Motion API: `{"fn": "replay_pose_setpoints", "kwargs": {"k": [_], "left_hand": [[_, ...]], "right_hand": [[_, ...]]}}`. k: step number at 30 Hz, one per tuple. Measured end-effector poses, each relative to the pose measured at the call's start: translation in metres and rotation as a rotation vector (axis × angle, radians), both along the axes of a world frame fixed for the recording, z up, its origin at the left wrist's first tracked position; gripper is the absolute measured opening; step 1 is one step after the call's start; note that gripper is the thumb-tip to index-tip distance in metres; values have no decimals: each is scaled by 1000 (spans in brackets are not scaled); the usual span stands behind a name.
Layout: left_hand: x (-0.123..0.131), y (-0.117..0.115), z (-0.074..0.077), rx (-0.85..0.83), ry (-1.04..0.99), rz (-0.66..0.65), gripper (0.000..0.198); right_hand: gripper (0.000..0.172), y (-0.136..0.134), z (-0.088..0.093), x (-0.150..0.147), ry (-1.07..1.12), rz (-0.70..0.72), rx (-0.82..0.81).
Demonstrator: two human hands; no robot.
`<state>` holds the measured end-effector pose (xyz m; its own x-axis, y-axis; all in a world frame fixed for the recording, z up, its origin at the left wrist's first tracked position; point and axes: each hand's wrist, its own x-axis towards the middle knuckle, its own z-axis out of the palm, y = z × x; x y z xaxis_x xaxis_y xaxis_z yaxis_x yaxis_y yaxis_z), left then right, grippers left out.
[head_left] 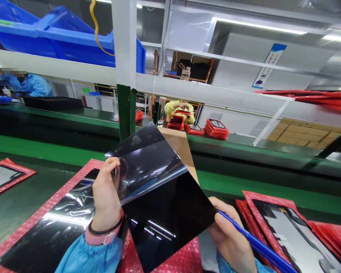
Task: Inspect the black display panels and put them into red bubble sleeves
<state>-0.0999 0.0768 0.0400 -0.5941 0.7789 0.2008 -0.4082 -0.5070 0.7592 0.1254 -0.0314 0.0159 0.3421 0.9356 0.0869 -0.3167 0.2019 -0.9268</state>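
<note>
A glossy black display panel (170, 216) is held up tilted in front of me. My right hand (230, 235) grips its right corner between thumb and fingers, and a blue pen-like stick (258, 244) also lies in that hand. Closed in a pinch, my left hand (106, 193) holds the edge of a clear protective film (142, 167), which is folded back over the panel's upper left half. The film still joins the panel along a slanted bend. Below, another black panel (65, 220) with wrinkled film lies on red bubble wrap (17, 239).
Panels in red bubble sleeves (287, 220) are stacked at the right; another sleeved panel (5, 176) lies far left. A green post (125, 113) and white shelf beam (187, 89) stand ahead, with blue bins (59, 38) above. A person in yellow (179, 108) works across the line.
</note>
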Motion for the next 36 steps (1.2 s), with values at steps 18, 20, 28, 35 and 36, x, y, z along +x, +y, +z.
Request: {"fn": "replay_pose_setpoints", "kwargs": {"k": [18,20,28,35,36], "left_hand": [[10,-26,-5,145,167,-440,28],[11,-26,-4,146,161,-460,27],[9,-30,-6,179,158,-438,29],[11,-33,-5,204,168,-434,27],[11,-33,-5,207,169,-437,27]], "right_hand": [[31,-5,11,-13,-351,-73,33],[26,-4,16,-16,-413,31,68],[38,-1,18,-13,-509,289,114],[80,-11,-6,-15,-701,-43,257],[86,-11,-10,-15,-763,-77,334]]}}
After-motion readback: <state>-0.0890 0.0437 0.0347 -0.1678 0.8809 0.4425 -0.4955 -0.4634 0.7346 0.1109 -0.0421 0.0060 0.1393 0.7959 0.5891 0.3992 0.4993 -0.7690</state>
